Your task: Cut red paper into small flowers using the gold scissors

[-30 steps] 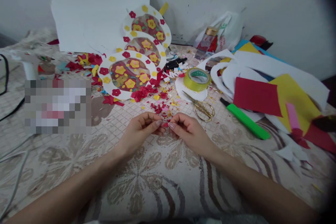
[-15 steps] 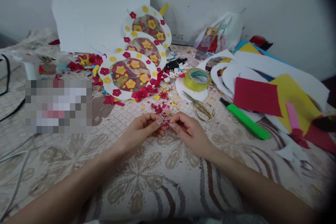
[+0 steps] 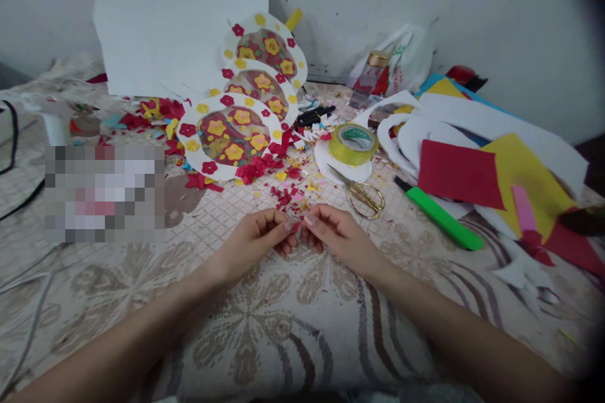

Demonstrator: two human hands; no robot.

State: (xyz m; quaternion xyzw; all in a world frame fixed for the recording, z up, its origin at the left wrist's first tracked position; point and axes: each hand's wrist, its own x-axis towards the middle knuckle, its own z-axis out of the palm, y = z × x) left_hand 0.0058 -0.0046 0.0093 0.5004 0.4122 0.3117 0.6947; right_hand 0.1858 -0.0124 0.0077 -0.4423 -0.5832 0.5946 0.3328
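A small red paper piece (image 3: 297, 225) shows between my fingertips, low over the patterned tablecloth. My left hand (image 3: 265, 234) pinches it at its left side, thumb against the index finger. My right hand (image 3: 331, 230), closed in a pinch, meets it from the right. Just beyond my hands lie red and yellow paper scraps (image 3: 287, 194). Gold-handled scissors (image 3: 363, 195) rest to the right of them, blades pointing up and left. Three white paper ovals with red and yellow flowers stand behind, the nearest one (image 3: 189, 132) at the front.
Yellow tape (image 3: 352, 146) sits on a white paper disc. A green cutter (image 3: 444, 217), a red sheet (image 3: 460, 173) and a yellow sheet (image 3: 534, 182) lie on the right. Behind stand a gold-capped bottle (image 3: 371, 79) and a plastic bag (image 3: 411, 56). A white cable (image 3: 35, 315) runs at left.
The fingers of both hands have shifted slightly, and the red piece between them shows more clearly. The view has moved a little.
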